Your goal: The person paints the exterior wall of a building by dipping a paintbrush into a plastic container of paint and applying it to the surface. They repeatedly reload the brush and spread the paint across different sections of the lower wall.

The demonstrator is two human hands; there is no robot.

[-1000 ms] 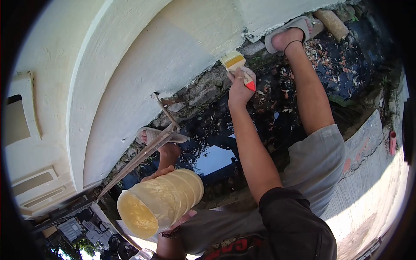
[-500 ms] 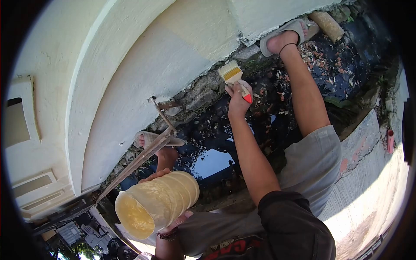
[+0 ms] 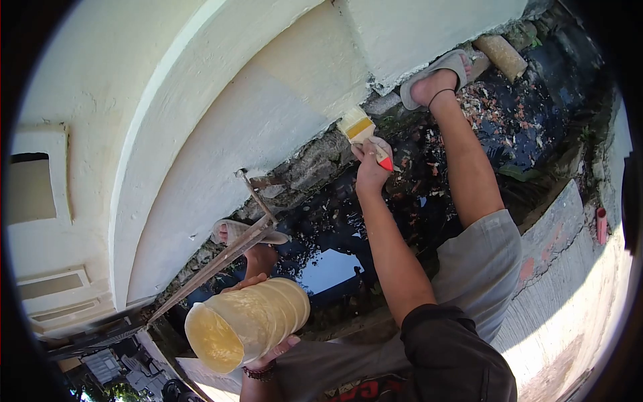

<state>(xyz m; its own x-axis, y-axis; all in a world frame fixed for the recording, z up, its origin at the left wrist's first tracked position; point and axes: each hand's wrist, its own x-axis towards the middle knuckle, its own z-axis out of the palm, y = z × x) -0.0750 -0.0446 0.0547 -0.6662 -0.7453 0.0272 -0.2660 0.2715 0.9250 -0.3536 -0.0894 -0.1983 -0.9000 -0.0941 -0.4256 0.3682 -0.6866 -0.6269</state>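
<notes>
A wide paintbrush (image 3: 362, 131) with pale bristles, a yellow band and a red-tipped handle is gripped by my right hand (image 3: 373, 167), fingers closed round the handle. Its bristles meet the lower edge of the pale wall (image 3: 221, 154), just above the rough stone footing. A fresher cream patch (image 3: 308, 63) shows on the wall there. Low on the left, my left hand (image 3: 280, 348) cradles a cream plastic paint container (image 3: 264, 315) from its sides. The container lies tilted, its wide mouth facing down-left, with yellowish paint coating the inside; the paint level is hard to judge.
Dark water (image 3: 328, 268) with floating debris fills a ditch beneath me. My sandalled feet (image 3: 439, 80) straddle it along the stones. A rusty metal bar (image 3: 214, 268) crosses between wall and container. A stone block (image 3: 501, 57) lies beyond the far foot; a concrete ledge (image 3: 556, 248) runs at right.
The view has shifted slightly. The brush has come closer to the wall, its bristles now at the wall's bottom edge. My left hand still holds the container in much the same pose.
</notes>
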